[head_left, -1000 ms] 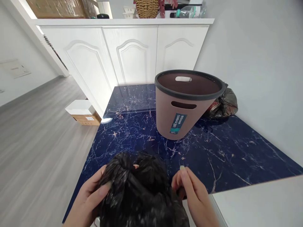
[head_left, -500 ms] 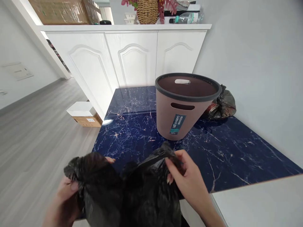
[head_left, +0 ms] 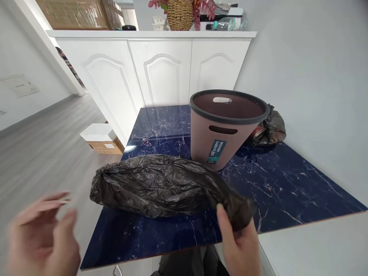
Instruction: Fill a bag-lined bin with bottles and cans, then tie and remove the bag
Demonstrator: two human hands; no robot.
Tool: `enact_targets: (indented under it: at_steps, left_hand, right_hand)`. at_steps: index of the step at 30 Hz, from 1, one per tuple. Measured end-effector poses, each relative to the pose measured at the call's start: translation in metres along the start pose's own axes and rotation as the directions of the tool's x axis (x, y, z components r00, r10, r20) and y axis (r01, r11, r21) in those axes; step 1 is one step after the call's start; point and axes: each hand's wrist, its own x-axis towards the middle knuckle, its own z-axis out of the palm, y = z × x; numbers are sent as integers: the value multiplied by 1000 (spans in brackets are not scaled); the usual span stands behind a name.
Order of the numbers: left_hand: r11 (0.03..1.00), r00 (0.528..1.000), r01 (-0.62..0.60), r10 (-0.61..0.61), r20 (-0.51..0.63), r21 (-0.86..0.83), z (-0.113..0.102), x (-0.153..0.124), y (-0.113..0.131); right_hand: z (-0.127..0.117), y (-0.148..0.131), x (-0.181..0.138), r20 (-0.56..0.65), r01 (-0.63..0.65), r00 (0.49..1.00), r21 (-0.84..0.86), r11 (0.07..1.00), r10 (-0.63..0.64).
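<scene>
A black plastic garbage bag (head_left: 161, 186), puffed out and stretched sideways, spans the front of the dark blue marbled tabletop. My right hand (head_left: 238, 241) grips its bunched right end between thumb and fingers. The bag's gathered left end hangs just past the table's left edge. Off to the left, my left hand (head_left: 46, 234) is blurred and holds nothing, its fingers curved and apart from the thumb. Behind the bag stands an upright pinkish-brown garbage bin (head_left: 204, 142) with a dark rim and no liner in it.
A knotted, filled black bag (head_left: 274, 128) sits behind the bin against the wall. White cabinets (head_left: 163, 73) close off the table's far end. On the floor at left is a cardboard box (head_left: 103, 142). A bottle (head_left: 230, 23) and woven basket (head_left: 180, 15) top the cabinets.
The bag has gone from crumpled between both hands to stretched out long across the table. My left hand has let go and moved left; my right hand has moved right and down with its end.
</scene>
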Motion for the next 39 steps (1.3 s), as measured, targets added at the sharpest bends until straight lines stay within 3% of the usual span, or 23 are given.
enact_targets:
  at_steps: [1, 3, 4, 7, 9, 11, 13, 17, 22, 27, 30, 35, 37, 39]
  left_hand:
    - [997, 997, -78, 78, -10, -3, 6, -6, 10]
    - [972, 956, -234, 236, 172, -33, 18, -15, 31]
    - [957, 909, -283, 287, 302, -58, 24, -18, 40]
    - [955, 787, -283, 283, 549, -87, 42, -26, 59]
    - [967, 764, -245, 238, 599, -72, 52, -28, 65]
    - [973, 772, -224, 215, 598, -59, 60, -28, 69]
    - [974, 789, -219, 212, 576, -59, 63, -25, 69]
    - [977, 820, -203, 204, 535, -62, 62, -17, 66]
    - [996, 888, -56, 82, 452, -71, 55, -12, 70]
    - [986, 944, 142, -109, 313, -84, 47, -13, 70]
    - [959, 938, 265, -232, 259, -104, 44, -16, 63]
    - [909, 916, 346, -275, 291, -231, 45, -21, 50]
    - [884, 904, 380, -294, 310, -271, 46, -22, 47]
    - [856, 890, 418, -320, 324, -303, 46, -24, 45]
  right_hand:
    - [3, -3, -5, 29, 75, 997, -27, 997, -74]
    - [8, -11, -12, 108, 232, 969, -72, 970, -224]
    - [10, -14, -14, 161, 310, 942, -82, 947, -295]
    - [14, -21, -15, 361, 503, 812, -33, 864, -459]
    - [14, -23, -14, 493, 579, 693, 54, 813, -526]
    - [14, -24, -12, 559, 600, 619, 116, 791, -552]
    - [12, -25, -11, 576, 570, 625, 126, 812, -528]
    - [9, -31, -6, 584, 427, 691, 147, 892, -426]
    - [9, -37, 4, 518, 282, 802, 113, 953, -299]
    - [12, -40, 8, 647, 256, 735, 11, 967, -202]
    - [14, -39, 5, 660, 286, 719, 2, 958, -216]
    - [18, -34, -1, 687, 384, 644, 90, 919, -337]
    - [18, -34, 0, 651, 388, 657, 141, 911, -380]
    - [17, -37, 2, 573, 384, 716, 154, 910, -399]
